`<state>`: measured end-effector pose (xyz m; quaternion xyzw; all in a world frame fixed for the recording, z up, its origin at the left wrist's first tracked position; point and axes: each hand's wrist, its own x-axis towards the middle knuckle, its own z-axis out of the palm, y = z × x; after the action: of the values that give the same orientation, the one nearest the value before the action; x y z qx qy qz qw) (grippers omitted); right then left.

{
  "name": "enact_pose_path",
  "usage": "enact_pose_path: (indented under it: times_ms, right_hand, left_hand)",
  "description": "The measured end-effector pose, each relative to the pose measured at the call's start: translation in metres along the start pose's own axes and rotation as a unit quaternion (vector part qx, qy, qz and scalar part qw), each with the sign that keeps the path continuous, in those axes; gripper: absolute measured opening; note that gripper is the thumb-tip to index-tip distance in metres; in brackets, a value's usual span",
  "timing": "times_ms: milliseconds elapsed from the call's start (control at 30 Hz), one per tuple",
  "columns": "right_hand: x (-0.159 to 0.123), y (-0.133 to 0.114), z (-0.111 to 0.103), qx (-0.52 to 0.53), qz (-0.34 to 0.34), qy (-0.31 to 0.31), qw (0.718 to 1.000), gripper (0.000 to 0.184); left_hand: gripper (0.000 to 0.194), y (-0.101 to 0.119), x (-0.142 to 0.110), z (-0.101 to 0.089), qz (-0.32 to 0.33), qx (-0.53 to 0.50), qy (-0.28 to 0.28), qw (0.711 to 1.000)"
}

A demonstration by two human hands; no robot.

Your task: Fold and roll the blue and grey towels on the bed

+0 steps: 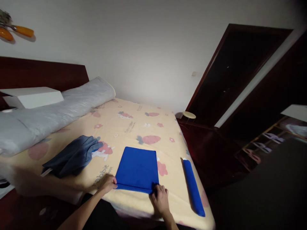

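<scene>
A folded blue cloth [137, 167] lies flat on the bed in front of me, with a narrow strip turned over along its near edge. My left hand [109, 184] pinches the left end of that strip between thumb and fingers. At the strip's right end, my right hand [160, 196] is closed on the cloth, its fingers curled at the corner. To the right, close to the bed's edge, lies a second blue cloth [193, 188] rolled into a long, thin cylinder. A crumpled dark blue-grey garment [74, 156] rests to the left of my hands.
The bed [134, 127] has a cream sheet printed with carrots and rabbits. A long grey bedding roll [79, 95] and a white box [39, 97] are by the dark headboard [43, 72]. Beyond the bed's right side are a round stool [189, 114] and a shoe rack [261, 140].
</scene>
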<state>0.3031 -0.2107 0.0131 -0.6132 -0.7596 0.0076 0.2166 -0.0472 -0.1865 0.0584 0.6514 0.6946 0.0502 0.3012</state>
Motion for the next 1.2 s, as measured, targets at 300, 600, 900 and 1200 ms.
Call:
enact_pose_path:
  times_ms: [300, 600, 900, 1200]
  right_hand:
    - [0.0, -0.002, -0.002, -0.022, -0.036, 0.052, 0.998, 0.017]
    - [0.001, -0.03, 0.024, -0.023, -0.061, 0.076, 0.995, 0.011]
    - [0.003, -0.052, 0.04, 0.01, -0.087, 0.066, 0.994, 0.017]
    - [0.003, -0.057, 0.054, 0.042, -0.088, 0.045, 0.994, 0.03]
  left_hand:
    - [0.036, 0.02, -0.009, 0.011, -0.005, 0.129, 0.072, 0.989]
    - [0.058, 0.036, -0.015, 0.051, 0.049, 0.205, 0.039, 0.977]
    - [0.053, 0.044, 0.003, 0.072, 0.138, 0.21, 0.068, 0.965]
    - [0.038, 0.052, 0.006, 0.099, 0.171, 0.104, 0.195, 0.96]
